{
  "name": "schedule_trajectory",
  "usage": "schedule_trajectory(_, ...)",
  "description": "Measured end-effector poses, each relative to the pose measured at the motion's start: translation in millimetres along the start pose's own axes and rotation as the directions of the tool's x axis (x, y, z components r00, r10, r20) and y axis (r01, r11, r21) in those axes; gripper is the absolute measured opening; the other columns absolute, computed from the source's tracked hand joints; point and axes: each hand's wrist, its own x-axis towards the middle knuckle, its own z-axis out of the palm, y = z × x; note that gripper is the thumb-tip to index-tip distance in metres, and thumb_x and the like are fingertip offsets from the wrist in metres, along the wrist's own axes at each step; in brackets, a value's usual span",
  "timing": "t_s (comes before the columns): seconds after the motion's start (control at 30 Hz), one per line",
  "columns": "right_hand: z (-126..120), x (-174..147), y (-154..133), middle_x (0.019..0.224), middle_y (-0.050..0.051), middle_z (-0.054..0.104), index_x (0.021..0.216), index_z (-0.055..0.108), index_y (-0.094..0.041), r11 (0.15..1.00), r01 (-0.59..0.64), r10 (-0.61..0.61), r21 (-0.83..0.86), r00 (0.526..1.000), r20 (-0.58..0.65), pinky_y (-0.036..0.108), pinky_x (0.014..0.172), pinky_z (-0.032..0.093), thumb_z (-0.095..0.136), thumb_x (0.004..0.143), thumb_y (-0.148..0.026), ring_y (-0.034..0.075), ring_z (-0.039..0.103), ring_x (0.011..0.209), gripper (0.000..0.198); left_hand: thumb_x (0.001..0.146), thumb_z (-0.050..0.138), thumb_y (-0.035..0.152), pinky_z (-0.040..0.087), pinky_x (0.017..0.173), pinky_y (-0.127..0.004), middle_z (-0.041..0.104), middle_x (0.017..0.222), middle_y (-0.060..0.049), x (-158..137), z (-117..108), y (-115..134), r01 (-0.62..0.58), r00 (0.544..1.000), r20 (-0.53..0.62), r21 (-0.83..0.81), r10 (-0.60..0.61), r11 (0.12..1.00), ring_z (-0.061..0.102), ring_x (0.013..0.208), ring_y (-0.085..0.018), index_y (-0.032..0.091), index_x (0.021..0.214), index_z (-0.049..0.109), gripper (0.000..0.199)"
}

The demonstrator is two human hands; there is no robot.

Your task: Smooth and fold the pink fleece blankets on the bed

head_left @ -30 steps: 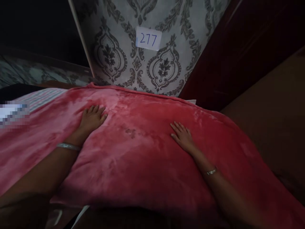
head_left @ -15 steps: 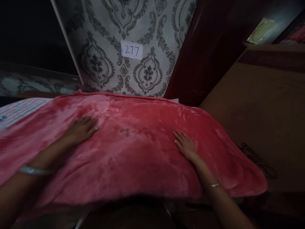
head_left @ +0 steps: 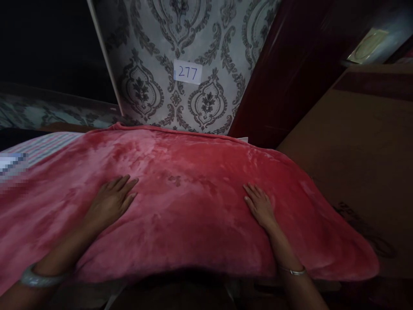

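Observation:
A plush pink-red blanket (head_left: 193, 224) lies spread over a raised surface in front of me and hangs over its near edge. On its left part rests my left hand (head_left: 112, 199), palm down with the fingers a little apart. My right hand (head_left: 260, 206) lies flat on the right part, fingers stretched forward. Neither hand grips the cloth. A small dark patch (head_left: 175, 180) marks the blanket between them. The surface under the blanket is hidden.
Behind the blanket is a patterned wall (head_left: 142, 86) bearing a paper label (head_left: 188, 72) with 277 written on it. A large cardboard box (head_left: 348, 142) stands at the right, beside a dark red post (head_left: 267, 73). Striped cloth (head_left: 54, 144) shows at the left, below a dark panel (head_left: 48, 47).
My left hand has come nearer to me over the blanket, its fingers more spread. The right hand stays flat at nearly the same spot. The whole view has shifted slightly.

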Motion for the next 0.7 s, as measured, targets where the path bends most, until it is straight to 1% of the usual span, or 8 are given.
schedule_trajectory(0.1, -0.3, -0.2, -0.5, 0.158, 0.008, 0.05, 0.15, 0.054, -0.025, 1.0, -0.006, 0.006, 0.002, 1.0, -0.004, 0.054, 0.116, 0.036, 0.032, 0.104, -0.038, 0.029, 0.042, 0.147, 0.053, 0.1, 0.025, 0.045, 0.036, 0.119, -0.05, 0.062, 0.143, -0.017, -8.0, -3.4, -7.3, -0.016, 1.0, -0.026, 0.005, 0.016, 1.0, 0.053, 0.138, -0.033, 0.011, 0.137, 0.063, 0.063)
schedule_trajectory(0.2, -0.6, 0.0, -0.8, 0.157, 0.008, 0.051, 0.149, 0.055, -0.024, 1.0, -0.003, 0.003, -0.001, 1.0, -0.006, 0.054, 0.116, 0.037, 0.031, 0.103, -0.038, 0.029, 0.043, 0.147, 0.054, 0.098, 0.026, 0.044, 0.038, 0.117, -0.053, 0.062, 0.142, -0.02, -21.0, -7.5, -24.1, 0.022, 0.999, -0.05, 0.043, -0.02, 0.999, 0.054, 0.135, -0.035, 0.008, 0.135, 0.064, 0.063)
schedule_trajectory(0.27, 0.5, 0.0, 0.6, 0.157, 0.008, 0.052, 0.149, 0.055, -0.024, 1.0, 0.006, -0.007, -0.005, 1.0, -0.009, 0.054, 0.115, 0.038, 0.03, 0.103, -0.039, 0.029, 0.044, 0.146, 0.054, 0.097, 0.025, 0.045, 0.037, 0.117, -0.055, 0.06, 0.145, -0.02, -32.0, -8.8, -40.6, 0.055, 0.997, -0.05, 0.069, -0.052, 0.996, 0.051, 0.138, -0.035, 0.009, 0.137, 0.062, 0.065)
schedule_trajectory(0.4, 8.1, -1.6, 8.7, 0.153, 0.009, 0.055, 0.148, 0.056, -0.024, 0.999, 0.037, -0.037, -0.015, 0.999, -0.026, 0.053, 0.113, 0.04, 0.031, 0.102, -0.041, 0.03, 0.047, 0.143, 0.055, 0.096, 0.024, 0.047, 0.039, 0.116, -0.057, 0.053, 0.152, -0.019, -57.2, -14.3, -74.3, 0.224, 0.975, -0.021, 0.084, -0.223, 0.971, 0.046, 0.144, -0.036, 0.009, 0.144, 0.056, 0.069)
schedule_trajectory(0.47, 14.7, -2.2, 14.7, 0.151, 0.01, 0.057, 0.146, 0.058, -0.024, 0.999, 0.049, -0.049, -0.015, 0.998, -0.046, 0.053, 0.111, 0.042, 0.029, 0.102, -0.043, 0.03, 0.049, 0.142, 0.056, 0.095, 0.024, 0.047, 0.039, 0.117, -0.055, 0.055, 0.15, -0.019, -68.1, -22.4, -85.5, 0.284, 0.959, -0.006, 0.093, -0.285, 0.954, 0.047, 0.143, -0.036, 0.007, 0.144, 0.055, 0.07)
schedule_trajectory(0.5, 18.4, -2.2, 17.7, 0.151, 0.01, 0.058, 0.146, 0.059, -0.023, 0.998, 0.055, -0.055, -0.014, 0.997, -0.058, 0.053, 0.111, 0.043, 0.028, 0.102, -0.044, 0.031, 0.05, 0.141, 0.057, 0.094, 0.025, 0.047, 0.039, 0.118, -0.053, 0.058, 0.148, -0.02, -72.0, -27.8, -89.1, 0.288, 0.957, 0.003, 0.091, -0.289, 0.953, 0.048, 0.143, -0.035, 0.005, 0.142, 0.057, 0.071)
schedule_trajectory(0.6, 27.8, -1.5, 25.0, 0.149, 0.01, 0.059, 0.145, 0.06, -0.024, 0.997, 0.074, -0.075, -0.014, 0.994, -0.085, 0.054, 0.108, 0.045, 0.025, 0.101, -0.048, 0.032, 0.052, 0.139, 0.06, 0.092, 0.028, 0.047, 0.038, 0.121, -0.045, 0.062, 0.142, -0.02, -75.0, -45.0, -94.1, 0.29, 0.957, 0.011, 0.061, -0.291, 0.955, 0.054, 0.137, -0.031, 0.006, 0.131, 0.065, 0.068)
schedule_trajectory(0.7, 31.0, -1.0, 27.4, 0.149, 0.01, 0.059, 0.144, 0.06, -0.023, 0.996, 0.083, -0.084, -0.016, 0.992, -0.095, 0.055, 0.107, 0.046, 0.023, 0.101, -0.049, 0.033, 0.053, 0.138, 0.062, 0.092, 0.026, 0.044, 0.038, 0.12, -0.043, 0.063, 0.14, -0.02, -67.0, -56.6, -98.0, 0.311, 0.95, -0.012, 0.029, -0.311, 0.95, 0.057, 0.132, -0.029, 0.005, 0.127, 0.066, 0.065)
